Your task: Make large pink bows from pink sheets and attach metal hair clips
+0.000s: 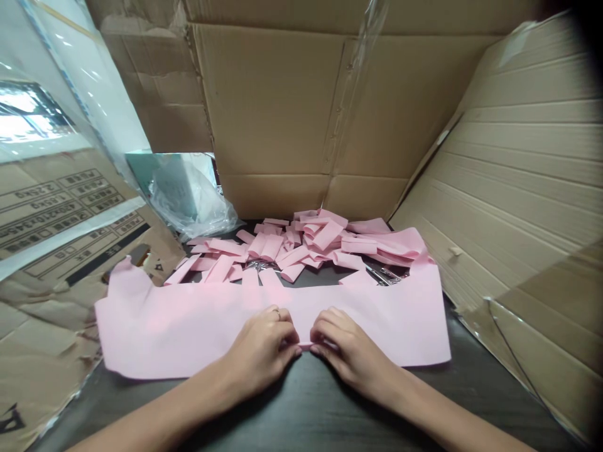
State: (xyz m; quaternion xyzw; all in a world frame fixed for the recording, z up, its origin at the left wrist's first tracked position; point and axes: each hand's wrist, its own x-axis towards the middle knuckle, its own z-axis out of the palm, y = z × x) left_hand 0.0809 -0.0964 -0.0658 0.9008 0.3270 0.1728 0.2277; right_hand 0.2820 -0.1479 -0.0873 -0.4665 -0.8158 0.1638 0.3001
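Observation:
A long pink sheet (188, 333), fabric-like, lies across the dark table in front of me. At the middle of its near edge, my left hand (268, 342) pinches the sheet between thumb and fingers. A short gap to the right, my right hand (346, 351) pinches the same edge. Between the fingertips a narrow strip of that edge looks turned up or folded. The left end of the sheet curls upward, and its right end lies flatter. Beyond the far edge sits a heap of small folded pink pieces (271, 246).
Cardboard walls stand at the back (277, 107), the right (527, 176) and the left (80, 213). Thin metal pieces (384, 275) lie by the heap. A clear plastic bag (198, 201) rests at the back left beside a teal box (141, 166). Dark table surface (301, 408) shows nearest me.

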